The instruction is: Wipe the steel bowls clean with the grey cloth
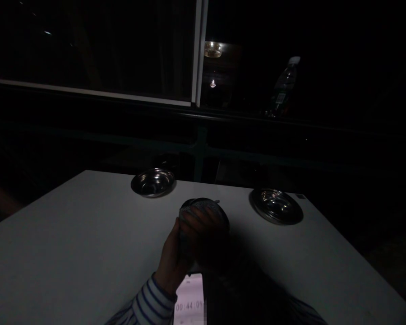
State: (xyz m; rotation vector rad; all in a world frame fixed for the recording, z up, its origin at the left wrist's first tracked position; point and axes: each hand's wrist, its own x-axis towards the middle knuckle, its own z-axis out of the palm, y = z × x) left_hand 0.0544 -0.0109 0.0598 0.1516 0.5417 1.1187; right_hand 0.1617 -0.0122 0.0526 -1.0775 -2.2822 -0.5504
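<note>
For even control, brace the dark, round object [226, 218] over the white, flat-topped desk [88, 248] with the left hand [172, 255] half-curled around its side, spreading the right hand's [206, 237] fingers, whose grip is too dark to tell, across the grey, textured cloth [188, 209].

I cannot tell whether this is a home or an eatery, but my white table [88, 248] with metal bowls [280, 215] stands in the dark, facing a window frame [198, 58], plastic bottle [284, 83] and ornate lit lamp [213, 50].
</note>
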